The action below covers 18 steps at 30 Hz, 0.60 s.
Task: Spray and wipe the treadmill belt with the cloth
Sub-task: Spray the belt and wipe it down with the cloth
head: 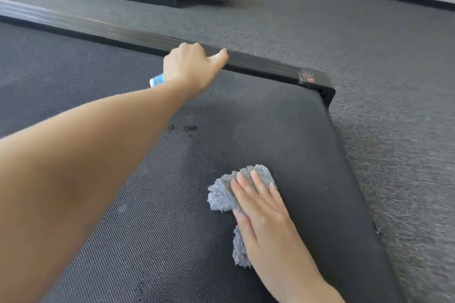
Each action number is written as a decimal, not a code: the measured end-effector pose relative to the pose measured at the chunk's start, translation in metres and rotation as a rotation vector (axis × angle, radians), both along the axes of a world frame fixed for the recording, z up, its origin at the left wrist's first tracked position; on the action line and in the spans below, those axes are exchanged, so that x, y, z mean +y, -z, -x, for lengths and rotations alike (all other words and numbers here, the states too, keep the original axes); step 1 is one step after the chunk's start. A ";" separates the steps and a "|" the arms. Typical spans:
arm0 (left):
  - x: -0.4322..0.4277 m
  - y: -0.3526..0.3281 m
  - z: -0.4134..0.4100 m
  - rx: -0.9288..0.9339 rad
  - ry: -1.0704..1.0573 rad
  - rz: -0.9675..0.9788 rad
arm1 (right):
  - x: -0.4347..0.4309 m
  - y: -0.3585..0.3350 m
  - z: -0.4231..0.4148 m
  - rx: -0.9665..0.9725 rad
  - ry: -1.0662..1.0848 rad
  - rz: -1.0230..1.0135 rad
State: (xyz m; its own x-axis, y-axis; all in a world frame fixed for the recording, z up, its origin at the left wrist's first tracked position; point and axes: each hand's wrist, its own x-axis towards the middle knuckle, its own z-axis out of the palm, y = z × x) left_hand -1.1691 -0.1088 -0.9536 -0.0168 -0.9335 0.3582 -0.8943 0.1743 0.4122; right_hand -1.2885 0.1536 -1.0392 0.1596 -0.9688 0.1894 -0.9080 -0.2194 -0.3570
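Pressing cloth [219,196] onto belt [283,130], right hand [262,211]; bottle [157,80] label illegible.

Crumpled grey cloth [219,195] on black belt [275,120]

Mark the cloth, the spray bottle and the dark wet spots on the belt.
cloth [219,197]: head view, on its fluffy grey left edge.
spray bottle [157,80]: head view, on the blue-and-white label, the only part showing.
wet spots [190,128]: head view, on the larger dark spot.
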 end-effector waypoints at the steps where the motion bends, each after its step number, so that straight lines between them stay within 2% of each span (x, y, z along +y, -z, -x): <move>1: 0.001 -0.001 0.000 0.002 -0.002 0.031 | 0.001 -0.004 0.000 -0.002 -0.008 -0.035; 5: 0.007 -0.007 0.000 -0.022 -0.014 0.034 | 0.003 -0.010 0.000 0.009 -0.026 -0.114; 11: -0.001 -0.013 0.005 -0.082 0.052 -0.175 | 0.003 -0.010 0.000 0.012 -0.025 -0.122; 14: 0.008 -0.021 0.020 -0.113 0.076 -0.074 | 0.004 -0.010 -0.001 -0.003 -0.022 -0.118; 18: 0.016 -0.029 0.048 -0.054 0.096 0.034 | 0.004 -0.010 -0.001 -0.008 -0.020 -0.117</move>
